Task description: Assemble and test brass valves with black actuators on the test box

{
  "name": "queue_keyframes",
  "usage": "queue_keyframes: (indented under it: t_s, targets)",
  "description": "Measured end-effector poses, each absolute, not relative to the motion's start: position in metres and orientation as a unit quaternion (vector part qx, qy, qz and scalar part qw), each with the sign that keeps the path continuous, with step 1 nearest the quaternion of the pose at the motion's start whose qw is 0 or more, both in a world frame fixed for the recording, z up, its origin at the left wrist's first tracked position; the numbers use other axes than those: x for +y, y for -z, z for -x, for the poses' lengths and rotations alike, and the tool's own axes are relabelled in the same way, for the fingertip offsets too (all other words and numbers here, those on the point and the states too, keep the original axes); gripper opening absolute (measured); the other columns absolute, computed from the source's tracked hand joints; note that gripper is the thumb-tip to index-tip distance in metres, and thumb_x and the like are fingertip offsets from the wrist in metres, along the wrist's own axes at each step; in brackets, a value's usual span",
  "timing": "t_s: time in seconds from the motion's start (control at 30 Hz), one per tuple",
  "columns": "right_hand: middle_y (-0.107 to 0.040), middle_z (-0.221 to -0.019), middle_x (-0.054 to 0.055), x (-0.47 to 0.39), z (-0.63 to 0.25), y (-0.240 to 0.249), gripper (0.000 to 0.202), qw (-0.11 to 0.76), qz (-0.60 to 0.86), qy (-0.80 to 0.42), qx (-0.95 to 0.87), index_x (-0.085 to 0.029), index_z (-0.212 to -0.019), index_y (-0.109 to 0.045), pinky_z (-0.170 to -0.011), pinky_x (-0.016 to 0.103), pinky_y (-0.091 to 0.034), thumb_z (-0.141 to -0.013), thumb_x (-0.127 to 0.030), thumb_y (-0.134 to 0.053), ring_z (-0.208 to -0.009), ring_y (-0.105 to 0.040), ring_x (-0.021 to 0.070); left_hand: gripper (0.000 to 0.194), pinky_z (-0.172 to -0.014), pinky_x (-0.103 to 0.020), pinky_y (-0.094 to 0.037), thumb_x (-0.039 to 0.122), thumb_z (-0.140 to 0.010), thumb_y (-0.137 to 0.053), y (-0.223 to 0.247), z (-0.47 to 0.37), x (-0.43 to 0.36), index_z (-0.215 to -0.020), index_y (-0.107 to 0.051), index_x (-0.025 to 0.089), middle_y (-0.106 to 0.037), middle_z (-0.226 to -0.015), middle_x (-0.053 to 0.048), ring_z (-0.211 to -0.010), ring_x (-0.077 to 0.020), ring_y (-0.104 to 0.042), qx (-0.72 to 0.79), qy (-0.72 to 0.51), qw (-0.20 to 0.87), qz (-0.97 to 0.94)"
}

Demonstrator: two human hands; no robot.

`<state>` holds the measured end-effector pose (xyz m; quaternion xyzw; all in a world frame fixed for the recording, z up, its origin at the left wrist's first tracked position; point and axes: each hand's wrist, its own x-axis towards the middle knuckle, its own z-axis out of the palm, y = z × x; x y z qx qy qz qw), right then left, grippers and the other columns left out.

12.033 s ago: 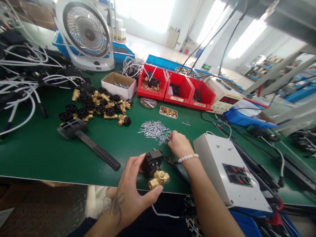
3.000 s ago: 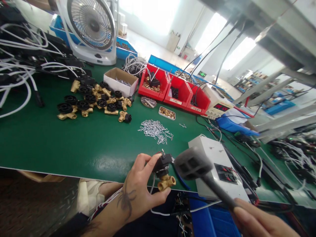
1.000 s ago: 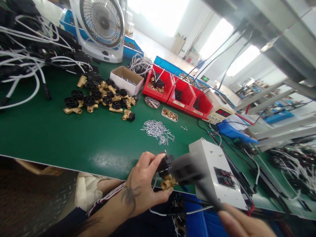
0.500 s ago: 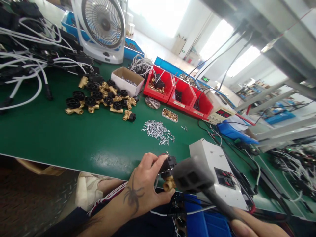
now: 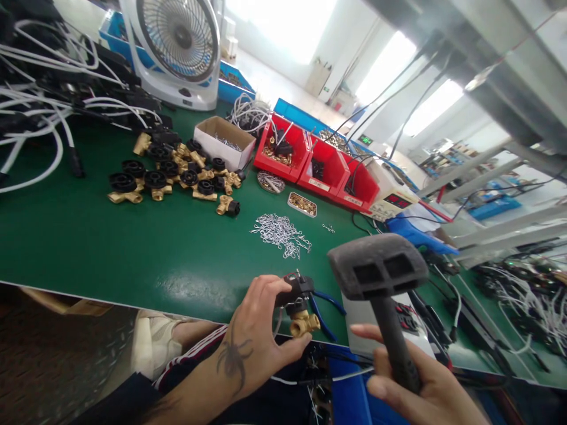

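My left hand [image 5: 261,330] is closed around a brass valve [image 5: 305,323] with a black actuator head [image 5: 299,285] on top, at the table's front edge. A thin metal pin sticks up from the head, and blue wires [image 5: 325,313] run out to its right. My right hand [image 5: 411,372] grips the handle of a black mallet [image 5: 378,265], raised to the right of the valve with its head apart from it. Just beyond my left hand lies a pile of wire clips [image 5: 281,234] on the green table [image 5: 177,254].
Several brass valves with black caps [image 5: 168,171] stand back left, near a white box [image 5: 225,141] and a fan [image 5: 177,53]. Red bins [image 5: 325,168] line the back. A small tray of brass parts [image 5: 302,204] sits before them. A grey-white box [image 5: 372,324] is beneath the mallet.
The mallet has lifted up and to the right, away from the valve, uncovering the blue wires. More of my right hand shows. My left hand keeps its hold on the valve.
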<state>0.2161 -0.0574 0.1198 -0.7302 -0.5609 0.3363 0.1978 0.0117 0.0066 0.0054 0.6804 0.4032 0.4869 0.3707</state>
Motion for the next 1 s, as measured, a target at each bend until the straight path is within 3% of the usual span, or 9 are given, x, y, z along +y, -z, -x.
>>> queue_keyframes:
  t_s: [0.1, 0.2, 0.4, 0.6, 0.77, 0.87, 0.93, 1.0]
  targets:
    - [-0.068, -0.074, -0.002, -0.036, -0.205, -0.099, 0.047, 0.198, 0.674, -0.385, -0.599, -0.025, -0.118, -0.070, -0.064, 0.025, -0.054, -0.077, -0.048, -0.074, -0.068, -0.064, 0.0160, 0.039, -0.084, -0.040, -0.055, 0.016, -0.067, -0.075, -0.007, -0.013, 0.004, -0.096, -0.050, 0.023, -0.058, -0.106, -0.004, -0.101, -0.0236, -0.059, 0.420, -0.500, 0.349, -0.672]
    - [-0.075, -0.102, 0.001, -0.016, -0.196, -0.082, 0.047, 0.189, 0.615, -0.438, -0.627, -0.026, -0.123, -0.068, -0.085, 0.030, -0.054, -0.080, -0.044, -0.074, -0.096, -0.068, 0.0207, 0.041, -0.078, -0.037, -0.058, 0.012, -0.059, -0.076, -0.010, -0.013, 0.003, -0.091, -0.053, 0.023, -0.061, -0.096, -0.002, -0.091, -0.0225, -0.063, 0.443, -0.501, 0.333, -0.665]
    - [-0.074, -0.114, 0.000, -0.002, -0.199, -0.079, 0.052, 0.168, 0.564, -0.475, -0.655, -0.029, -0.131, -0.062, -0.091, 0.030, -0.053, -0.082, -0.043, -0.073, -0.101, -0.068, 0.0197, 0.045, -0.070, -0.032, -0.061, 0.013, -0.057, -0.079, -0.011, -0.012, 0.005, -0.094, -0.056, 0.022, -0.063, -0.089, -0.001, -0.079, -0.0198, -0.066, 0.463, -0.500, 0.356, -0.639]
    - [-0.074, -0.110, 0.002, 0.004, -0.203, -0.078, 0.055, 0.172, 0.545, -0.495, -0.654, -0.025, -0.130, -0.063, -0.094, 0.033, -0.052, -0.080, -0.044, -0.075, -0.102, -0.068, 0.0222, 0.045, -0.071, -0.027, -0.060, 0.012, -0.057, -0.082, -0.012, -0.010, 0.001, -0.093, -0.057, 0.024, -0.063, -0.095, 0.000, -0.081, -0.0170, -0.065, 0.435, -0.500, 0.348, -0.663]
    - [-0.073, -0.101, 0.002, 0.006, -0.196, -0.074, 0.046, 0.193, 0.538, -0.503, -0.649, -0.023, -0.120, -0.068, -0.089, 0.032, -0.053, -0.081, -0.046, -0.073, -0.095, -0.067, 0.0205, 0.042, -0.073, -0.031, -0.059, 0.013, -0.059, -0.083, -0.011, -0.010, 0.000, -0.090, -0.056, 0.024, -0.062, -0.092, 0.000, -0.086, -0.0193, -0.064, 0.431, -0.505, 0.318, -0.676]
    - [-0.070, -0.088, 0.002, -0.005, -0.197, -0.080, 0.045, 0.220, 0.558, -0.462, -0.653, -0.022, -0.111, -0.069, -0.077, 0.028, -0.053, -0.080, -0.055, -0.070, -0.083, -0.065, 0.0184, 0.040, -0.080, -0.036, -0.058, 0.013, -0.061, -0.082, -0.009, -0.011, 0.001, -0.090, -0.055, 0.022, -0.062, -0.106, -0.005, -0.099, -0.0235, -0.064, 0.426, -0.506, 0.323, -0.677]
    - [-0.060, -0.064, -0.003, -0.022, -0.205, -0.087, 0.051, 0.278, 0.580, -0.417, -0.643, -0.022, -0.108, -0.068, -0.056, 0.023, -0.047, -0.084, -0.066, -0.057, -0.058, -0.055, 0.0130, 0.040, -0.088, -0.041, -0.055, 0.012, -0.062, -0.081, -0.008, -0.012, 0.002, -0.090, -0.054, 0.022, -0.060, -0.115, -0.008, -0.108, -0.0259, -0.061, 0.425, -0.506, 0.337, -0.671]
    - [-0.042, -0.049, -0.007, -0.044, -0.217, -0.096, 0.057, 0.350, 0.616, -0.362, -0.606, -0.023, -0.100, -0.066, -0.040, 0.022, -0.033, -0.091, -0.071, -0.036, -0.041, -0.035, 0.0104, 0.041, -0.092, -0.043, -0.053, 0.010, -0.062, -0.079, -0.007, -0.014, 0.002, -0.091, -0.053, 0.021, -0.059, -0.118, -0.009, -0.111, -0.0263, -0.060, 0.422, -0.509, 0.351, -0.663]
